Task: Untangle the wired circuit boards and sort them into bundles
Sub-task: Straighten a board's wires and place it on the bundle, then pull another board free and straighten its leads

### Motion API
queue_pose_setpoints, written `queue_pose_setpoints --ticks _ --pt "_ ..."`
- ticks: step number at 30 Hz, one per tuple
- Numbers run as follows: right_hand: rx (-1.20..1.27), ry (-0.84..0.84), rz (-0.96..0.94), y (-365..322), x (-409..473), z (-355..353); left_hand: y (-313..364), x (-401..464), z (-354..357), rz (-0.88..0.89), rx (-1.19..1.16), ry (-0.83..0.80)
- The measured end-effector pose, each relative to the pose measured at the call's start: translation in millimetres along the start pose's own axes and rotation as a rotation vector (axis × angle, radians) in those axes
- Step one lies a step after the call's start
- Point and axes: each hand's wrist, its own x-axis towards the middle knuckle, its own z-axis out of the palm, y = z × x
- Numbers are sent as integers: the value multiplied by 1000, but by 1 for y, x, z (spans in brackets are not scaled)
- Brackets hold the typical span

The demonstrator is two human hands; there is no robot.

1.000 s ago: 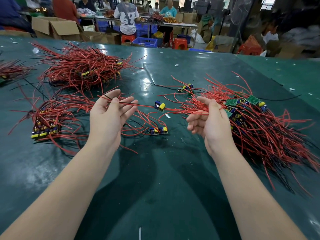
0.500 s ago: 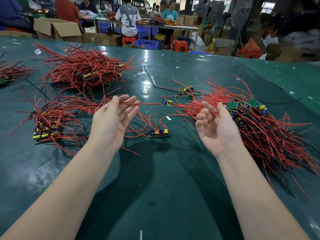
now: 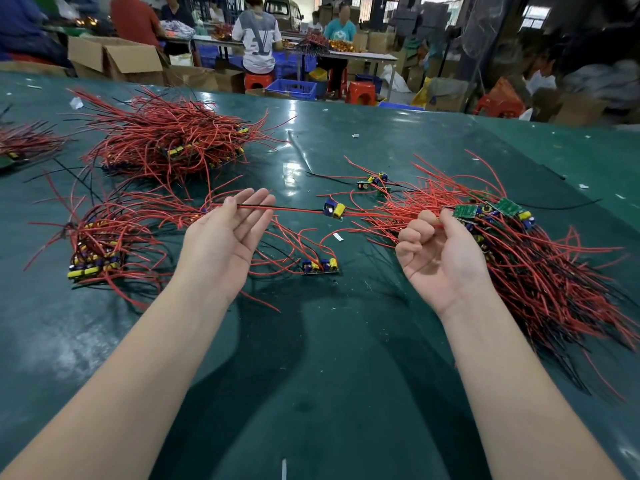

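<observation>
Raised since before, right hand grip pinches red wires; left hand open beneath wire

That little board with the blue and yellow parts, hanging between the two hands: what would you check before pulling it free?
1. Small circuit board with blue and yellow components lifted off the green table: ok.
2. Left hand supporting its red and black wires: ok, they lie across straight fingers.
3. Right hand gripping red wires: ok, fingers curled.
4. Board's wires free of the right-hand tangled red pile: cannot tell.
5. Sorted bundle at left within reach: ok.
</observation>
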Motion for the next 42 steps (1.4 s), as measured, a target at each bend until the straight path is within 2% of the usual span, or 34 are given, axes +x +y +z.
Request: queue_pose_setpoints --ticks 12,18,22,25,29,33,38,40,42 --pt "17 2 0 -1 5 -4 -1 0 -1 74 59 29" --pt "234 -66 30 4 2 0 -6 0 1 54 -11 12" --pt "33 -123 51 16 0 5 -6 -2 3 43 -45 -13" --pt "-106 -104 22 26 1 7 -6 -4 3 14 -32 -36" --pt "-115 -38 -59 20 -2 10 -4 -4 3 -18 -34 -49" --pt "-97 -48 -172 -3 -11 28 -2 -7 9 -154 4 -104" --pt "-421 -169 -445 -64 -28 58 -1 -10 10 -245 65 -93" --pt "-649 -179 -607 -91 -33 69 -2 -11 9 -247 80 -90" --pt "-926 -159 -688 -111 -34 79 -3 -11 10 -256 92 -110"
